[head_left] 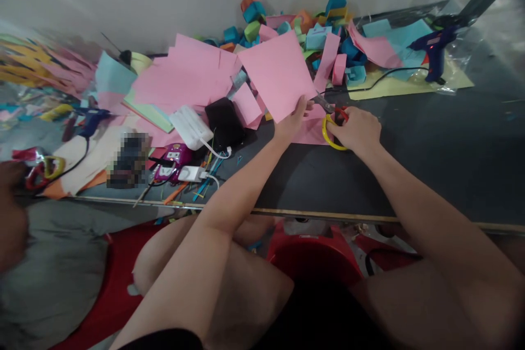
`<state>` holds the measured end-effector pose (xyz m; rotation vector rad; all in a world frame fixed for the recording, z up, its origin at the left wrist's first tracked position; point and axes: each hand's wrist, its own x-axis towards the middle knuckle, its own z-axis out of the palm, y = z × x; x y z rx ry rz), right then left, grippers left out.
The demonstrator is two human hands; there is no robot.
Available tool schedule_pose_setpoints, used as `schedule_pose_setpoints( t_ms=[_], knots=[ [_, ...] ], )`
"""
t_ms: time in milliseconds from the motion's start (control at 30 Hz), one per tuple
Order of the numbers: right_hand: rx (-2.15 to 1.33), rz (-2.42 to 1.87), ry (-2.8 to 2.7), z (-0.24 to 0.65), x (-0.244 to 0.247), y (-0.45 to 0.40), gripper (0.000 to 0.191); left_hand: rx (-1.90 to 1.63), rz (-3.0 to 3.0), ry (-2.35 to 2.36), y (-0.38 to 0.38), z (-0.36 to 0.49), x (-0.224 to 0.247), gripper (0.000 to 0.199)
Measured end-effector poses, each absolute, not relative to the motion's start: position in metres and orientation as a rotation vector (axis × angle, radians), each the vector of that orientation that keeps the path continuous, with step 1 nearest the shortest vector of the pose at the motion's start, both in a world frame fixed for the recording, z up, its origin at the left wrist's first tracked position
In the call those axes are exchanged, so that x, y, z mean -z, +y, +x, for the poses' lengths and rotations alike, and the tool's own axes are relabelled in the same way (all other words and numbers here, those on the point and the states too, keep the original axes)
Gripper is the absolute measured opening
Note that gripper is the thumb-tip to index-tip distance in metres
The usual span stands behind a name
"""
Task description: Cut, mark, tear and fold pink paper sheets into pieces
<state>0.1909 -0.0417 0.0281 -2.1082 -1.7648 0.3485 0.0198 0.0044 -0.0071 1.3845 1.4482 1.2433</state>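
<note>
A square sheet of pink paper (279, 74) is raised at a tilt over the table, its lower right corner pinched by my left hand (296, 117). My right hand (356, 128) grips a pair of scissors (335, 141) with one yellow and one red handle loop. The scissor blades point up and left at the sheet's right corner, close to my left fingertips. Whether the blades touch the paper I cannot tell. Under both hands a pink piece of paper (314, 134) lies on the dark table (320, 180).
Folded coloured paper pieces (254, 30) pile up along the wall. A blue glue gun (437, 54) with a cord stands at the right. At left are pink sheets (184, 76), a white adapter (191, 127), a black pouch (225, 123) and a co-worker's hand (12, 175) by other scissors (43, 169).
</note>
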Motion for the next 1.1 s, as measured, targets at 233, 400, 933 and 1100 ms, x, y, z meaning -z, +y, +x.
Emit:
schedule_pose_setpoints(
  t_ms=[233,400,933,1100],
  knots=[
    [-0.396,-2.015,-1.660,0.197,-0.027,-0.039,0.033,-1.247,1.338,1.408,0.003,0.020,0.002,0.038],
    [-0.583,-1.859,-1.631,0.204,-0.032,-0.036,0.047,-1.282,1.291,1.389,0.004,0.019,0.000,0.038],
    [-0.255,-1.836,-1.878,0.199,-0.025,-0.046,0.058,-1.315,1.087,0.926,-0.012,0.022,-0.003,0.045],
    [-0.197,-1.883,-1.877,0.192,-0.023,-0.052,0.064,-1.324,0.972,0.942,-0.019,0.026,-0.017,0.041]
  ],
)
